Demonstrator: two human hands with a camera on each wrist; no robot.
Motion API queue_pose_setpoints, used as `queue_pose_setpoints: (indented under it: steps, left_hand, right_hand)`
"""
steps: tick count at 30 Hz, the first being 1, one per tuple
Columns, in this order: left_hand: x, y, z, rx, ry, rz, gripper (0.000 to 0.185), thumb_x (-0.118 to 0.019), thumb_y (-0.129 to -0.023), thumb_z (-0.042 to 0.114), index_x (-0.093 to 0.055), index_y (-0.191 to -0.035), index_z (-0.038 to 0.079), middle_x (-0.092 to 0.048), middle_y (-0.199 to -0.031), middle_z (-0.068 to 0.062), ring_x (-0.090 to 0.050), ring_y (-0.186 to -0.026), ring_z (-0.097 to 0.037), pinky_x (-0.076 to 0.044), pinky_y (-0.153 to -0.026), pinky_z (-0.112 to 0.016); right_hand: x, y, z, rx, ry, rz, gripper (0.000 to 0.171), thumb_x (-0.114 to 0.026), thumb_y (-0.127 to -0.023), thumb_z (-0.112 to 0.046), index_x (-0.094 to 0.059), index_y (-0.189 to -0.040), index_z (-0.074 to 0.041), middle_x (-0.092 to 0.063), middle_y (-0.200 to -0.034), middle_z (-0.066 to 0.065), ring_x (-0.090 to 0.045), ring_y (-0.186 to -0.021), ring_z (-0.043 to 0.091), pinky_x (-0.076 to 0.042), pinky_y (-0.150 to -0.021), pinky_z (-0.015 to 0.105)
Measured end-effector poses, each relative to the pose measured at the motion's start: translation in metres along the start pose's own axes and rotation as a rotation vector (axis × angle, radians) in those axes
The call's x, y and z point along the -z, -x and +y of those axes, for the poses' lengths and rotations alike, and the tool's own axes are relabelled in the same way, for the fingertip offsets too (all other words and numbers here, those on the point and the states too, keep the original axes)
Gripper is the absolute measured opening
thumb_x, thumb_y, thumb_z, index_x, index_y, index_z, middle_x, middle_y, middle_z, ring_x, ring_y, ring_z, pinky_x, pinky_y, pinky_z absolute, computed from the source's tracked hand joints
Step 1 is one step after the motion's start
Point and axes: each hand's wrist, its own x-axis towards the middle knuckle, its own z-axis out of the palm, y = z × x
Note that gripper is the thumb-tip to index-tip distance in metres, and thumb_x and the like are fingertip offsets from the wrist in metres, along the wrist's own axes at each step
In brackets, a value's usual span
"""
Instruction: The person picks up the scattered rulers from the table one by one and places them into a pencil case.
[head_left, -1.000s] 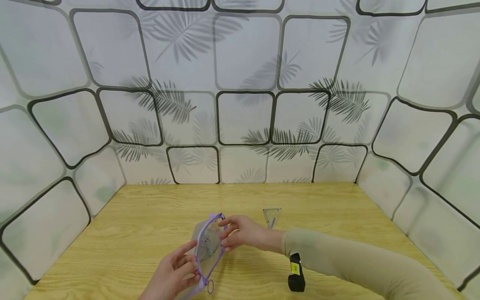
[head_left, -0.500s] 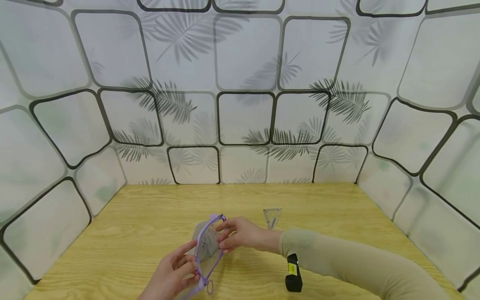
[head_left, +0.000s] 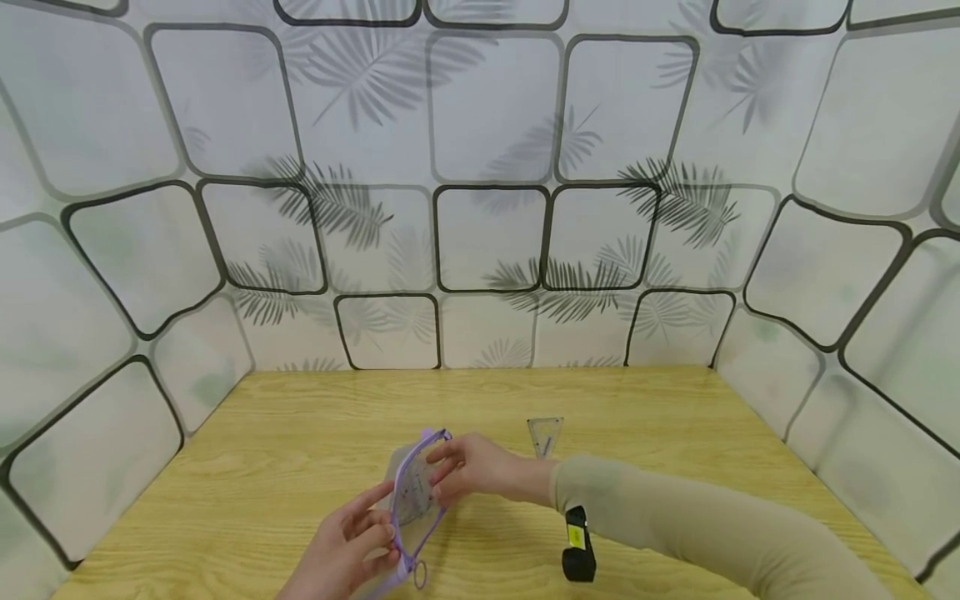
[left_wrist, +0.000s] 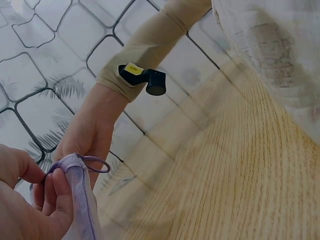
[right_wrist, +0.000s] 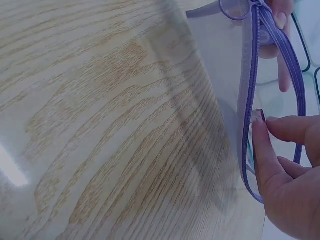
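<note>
A translucent zip pouch (head_left: pixel 399 468) with purple edging stands unzipped, its mouth facing right. My left hand (head_left: pixel 341 542) grips the near side of its rim between thumb and fingers. My right hand (head_left: pixel 472 471) reaches into the mouth from the right. In the right wrist view, its thumb and finger pinch the corner of a clear plastic piece (right_wrist: pixel 257 115) at the opening; the rest is hidden by the fingers and pouch. Dark printed marks show through inside the pouch, too small to read. A clear set square (head_left: pixel 545 435) lies on the table beyond my right wrist.
The wood-grain table (head_left: pixel 300 433) is enclosed by patterned cloth walls (head_left: pixel 487 250) at the back and both sides. A black wrist camera (head_left: pixel 578 546) hangs from my right sleeve. A purple loop (head_left: pixel 420 575) dangles at the pouch's near end.
My right hand has shifted slightly left, its fingers deeper in the pouch's mouth. My left hand and the pouch have stayed nearly still.
</note>
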Motion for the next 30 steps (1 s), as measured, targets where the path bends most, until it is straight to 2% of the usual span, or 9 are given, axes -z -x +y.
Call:
queue_pose_setpoints:
  steps: [4,7,11,14,18,21,26,30]
  left_hand:
    - [0.0,-0.001,0.0,-0.002,0.004,-0.007,0.077,-0.055,-0.096,0.003,-0.007,-0.156,-0.006,-0.057,-0.093,0.006,-0.058,-0.081,-0.009,-0.056,-0.076,-0.023]
    - [0.001,-0.001,0.0,0.001,0.003,0.003,0.078,-0.056,-0.095,0.002,-0.009,-0.156,-0.006,-0.058,-0.093,0.005,-0.059,-0.08,-0.009,-0.056,-0.076,-0.023]
    - [0.002,-0.001,0.0,0.004,-0.004,0.016,0.078,-0.056,-0.094,0.002,-0.01,-0.156,-0.006,-0.059,-0.093,0.004,-0.059,-0.08,-0.01,-0.056,-0.076,-0.024]
    - [0.003,-0.001,-0.001,0.0,-0.016,0.013,0.077,-0.055,-0.094,0.002,-0.01,-0.156,-0.006,-0.059,-0.094,0.004,-0.059,-0.081,-0.01,-0.056,-0.076,-0.024]
    - [0.003,-0.001,-0.002,0.0,-0.022,0.016,0.077,-0.055,-0.094,0.002,-0.01,-0.156,-0.007,-0.059,-0.094,0.004,-0.059,-0.081,-0.01,-0.056,-0.077,-0.025]
    - [0.003,0.0,-0.002,0.004,-0.024,0.027,0.077,-0.056,-0.093,0.002,-0.011,-0.155,-0.007,-0.059,-0.094,0.004,-0.059,-0.081,-0.01,-0.056,-0.077,-0.025]
    - [0.001,-0.001,-0.002,0.001,-0.032,0.05,0.077,-0.056,-0.092,0.001,-0.012,-0.155,-0.007,-0.059,-0.093,0.004,-0.059,-0.081,-0.011,-0.056,-0.076,-0.025]
    - [0.001,-0.002,-0.002,-0.004,-0.029,0.049,0.075,-0.054,-0.094,-0.001,-0.011,-0.155,-0.008,-0.059,-0.091,0.005,-0.059,-0.08,-0.011,-0.056,-0.075,-0.025]
  right_hand:
    - [0.002,0.003,-0.001,0.052,0.121,0.03,0.051,-0.073,-0.083,0.001,-0.057,-0.131,0.006,-0.066,-0.114,0.016,-0.065,-0.095,0.016,-0.059,-0.084,0.029]
    - [0.004,0.005,-0.001,0.077,0.18,0.049,0.049,-0.075,-0.082,-0.003,-0.06,-0.129,0.003,-0.065,-0.114,0.014,-0.061,-0.095,0.014,-0.056,-0.082,0.025]
    - [0.005,0.005,0.001,0.105,0.206,0.058,0.047,-0.077,-0.082,-0.005,-0.062,-0.126,0.001,-0.065,-0.111,0.011,-0.058,-0.091,0.011,-0.052,-0.078,0.02]
    - [0.006,0.005,0.004,0.131,0.216,0.057,0.047,-0.077,-0.082,-0.005,-0.062,-0.126,0.0,-0.066,-0.11,0.011,-0.06,-0.093,0.015,-0.051,-0.077,0.018]
    - [0.008,0.006,0.007,0.143,0.237,0.059,0.047,-0.077,-0.083,-0.007,-0.062,-0.127,-0.001,-0.066,-0.11,0.009,-0.061,-0.097,0.02,-0.051,-0.078,0.019]
    - [0.011,0.008,0.009,0.149,0.262,0.064,0.048,-0.077,-0.083,-0.009,-0.062,-0.128,-0.002,-0.066,-0.111,0.008,-0.061,-0.097,0.019,-0.051,-0.079,0.02]
    - [0.016,0.012,0.007,0.182,0.278,0.058,0.049,-0.077,-0.084,-0.01,-0.061,-0.129,0.0,-0.066,-0.114,0.015,-0.06,-0.096,0.016,-0.051,-0.082,0.021]
    - [0.02,0.013,0.008,0.185,0.269,0.055,0.047,-0.076,-0.085,-0.011,-0.061,-0.129,-0.002,-0.066,-0.115,0.014,-0.06,-0.101,0.022,-0.05,-0.082,0.02]
